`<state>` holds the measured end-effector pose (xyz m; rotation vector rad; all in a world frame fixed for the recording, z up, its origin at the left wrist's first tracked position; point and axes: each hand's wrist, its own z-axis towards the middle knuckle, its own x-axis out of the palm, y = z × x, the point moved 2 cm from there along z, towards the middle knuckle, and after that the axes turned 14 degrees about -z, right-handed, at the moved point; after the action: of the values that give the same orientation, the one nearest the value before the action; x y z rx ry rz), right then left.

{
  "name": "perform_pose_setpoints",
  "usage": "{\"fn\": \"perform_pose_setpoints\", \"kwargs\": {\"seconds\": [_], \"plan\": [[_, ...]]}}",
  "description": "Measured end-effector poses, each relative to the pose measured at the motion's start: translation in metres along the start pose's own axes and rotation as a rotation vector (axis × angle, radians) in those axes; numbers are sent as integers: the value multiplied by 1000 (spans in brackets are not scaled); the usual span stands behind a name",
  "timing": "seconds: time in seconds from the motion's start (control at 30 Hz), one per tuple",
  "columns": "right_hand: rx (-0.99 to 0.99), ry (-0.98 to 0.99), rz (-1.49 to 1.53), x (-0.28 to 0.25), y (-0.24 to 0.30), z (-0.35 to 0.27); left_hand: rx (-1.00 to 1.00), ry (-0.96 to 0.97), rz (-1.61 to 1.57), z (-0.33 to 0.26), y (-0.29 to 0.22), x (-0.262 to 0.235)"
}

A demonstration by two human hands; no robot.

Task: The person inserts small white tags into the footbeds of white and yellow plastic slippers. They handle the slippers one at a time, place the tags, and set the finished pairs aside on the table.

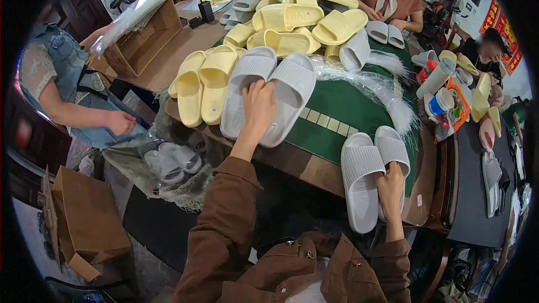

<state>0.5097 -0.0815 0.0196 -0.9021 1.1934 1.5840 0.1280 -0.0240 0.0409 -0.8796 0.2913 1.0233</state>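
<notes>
My left hand (259, 106) is closed on a pair of grey slippers (297, 76) side by side at the table's near edge. Its fingers reach in between the two ribbed straps, and the fingertips are hidden. Over the right front of the table, my right hand (391, 182) grips a second pair of grey slippers (359, 163) at the inner edges of their straps. Both pairs point away from me. A pair of yellow slippers (191, 90) lies just left of my left hand.
Yellow and grey slippers pile up at the back, by a yellow slipper (286, 17). Clear plastic bags (387, 92) lie on the green mat (320, 101). Left stand a person (62, 84), an open carton (146, 39) and a sack with bagged slippers (174, 163). Other people sit across the table.
</notes>
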Motion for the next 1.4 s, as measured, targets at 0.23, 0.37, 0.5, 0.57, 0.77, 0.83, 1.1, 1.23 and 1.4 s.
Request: {"fn": "perform_pose_setpoints", "kwargs": {"seconds": [0.23,0.37,0.5,0.57,0.77,0.83,1.1,1.23,1.4], "plan": [[0,-18,24,0,1,-1,143,-39,85,-7,2,2],[20,4,11,-1,1,0,105,21,59,-4,1,-1],[22,2,16,-1,2,-1,77,69,45,-2,3,0],[17,6,24,-2,5,0,112,32,48,-5,4,-1],[-15,-36,63,-1,4,-1,125,20,49,-12,-3,-4],[9,-1,38,-2,4,-1,117,20,55,-15,-8,-6],[-5,-10,31,-1,1,-1,68,34,158,-27,-28,-8],[-18,-33,38,-1,4,-1,29,34,193,-30,-32,-5],[-34,-34,36,2,1,-1,-3,50,235,-40,-39,-7]]}}
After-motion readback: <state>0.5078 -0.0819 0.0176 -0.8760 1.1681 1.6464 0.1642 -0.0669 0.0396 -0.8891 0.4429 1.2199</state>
